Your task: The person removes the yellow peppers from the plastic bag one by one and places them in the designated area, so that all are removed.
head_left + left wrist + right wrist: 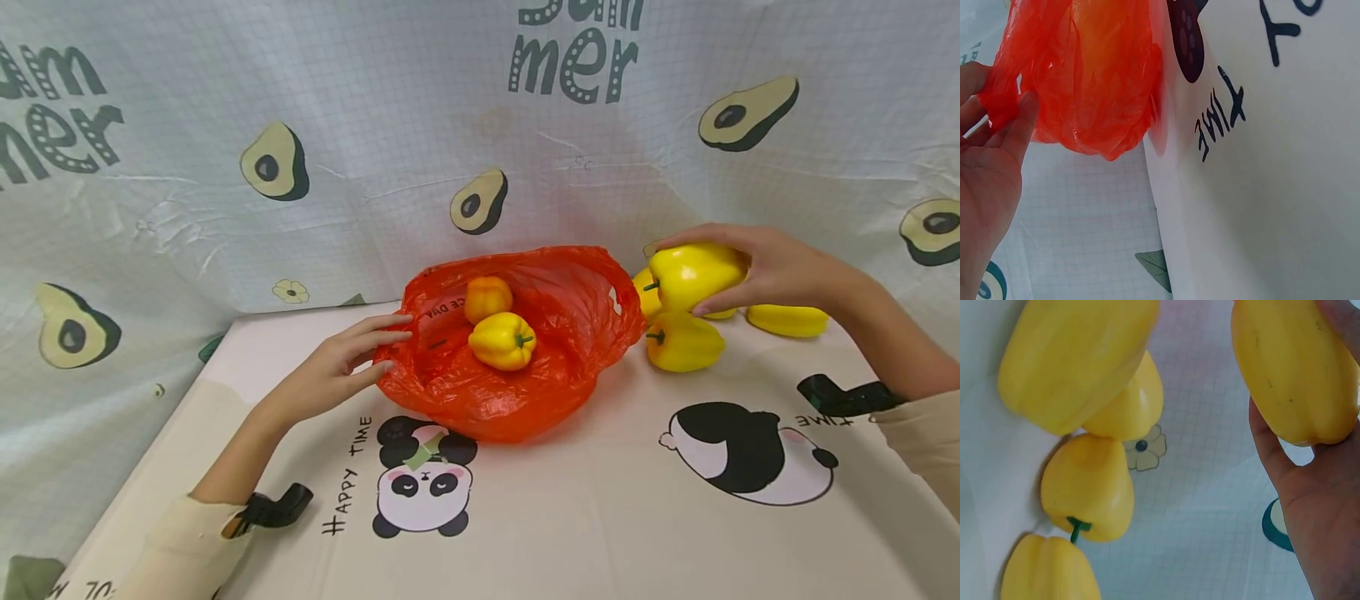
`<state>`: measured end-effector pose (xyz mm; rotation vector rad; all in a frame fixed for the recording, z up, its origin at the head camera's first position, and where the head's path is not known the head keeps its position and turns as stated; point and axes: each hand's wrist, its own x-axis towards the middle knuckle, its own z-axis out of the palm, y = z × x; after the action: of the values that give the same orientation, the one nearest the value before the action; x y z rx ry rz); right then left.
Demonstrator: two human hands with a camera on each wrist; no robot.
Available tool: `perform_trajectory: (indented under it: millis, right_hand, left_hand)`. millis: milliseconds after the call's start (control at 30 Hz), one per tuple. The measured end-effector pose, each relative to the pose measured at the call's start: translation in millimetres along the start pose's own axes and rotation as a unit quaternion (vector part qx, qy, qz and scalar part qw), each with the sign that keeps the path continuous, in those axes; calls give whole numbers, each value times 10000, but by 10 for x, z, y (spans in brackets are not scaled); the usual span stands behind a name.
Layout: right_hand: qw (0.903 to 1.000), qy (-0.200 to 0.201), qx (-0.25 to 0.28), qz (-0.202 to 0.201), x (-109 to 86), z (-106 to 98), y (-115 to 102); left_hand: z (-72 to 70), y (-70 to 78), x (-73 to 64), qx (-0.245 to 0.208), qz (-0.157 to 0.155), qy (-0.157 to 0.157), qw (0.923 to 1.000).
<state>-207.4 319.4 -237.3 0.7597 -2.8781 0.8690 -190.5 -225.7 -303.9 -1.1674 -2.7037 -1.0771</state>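
While left fingers (386, 339) pinch red bag (510, 412), right fingers (716, 234) grip yellow pepper (693, 273) beside it.

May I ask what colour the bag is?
The plastic bag is red, clearest in the head view.

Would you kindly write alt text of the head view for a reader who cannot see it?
A person's right hand holds a glossy yellow bell pepper near other yellow peppers, while the left hand touches the edge of an open red plastic bag holding two more peppers. The bag sits on a pale panda-printed table before an avocado-patterned backdrop.
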Motion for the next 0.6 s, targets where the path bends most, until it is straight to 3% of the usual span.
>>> perform_trajectory:
  millis: [600]
  right_hand:
    - [9991,235,-125,316,-176,-44,286]
  left_hand:
    - [-17,-3,-3,9,-45,-36,10000]
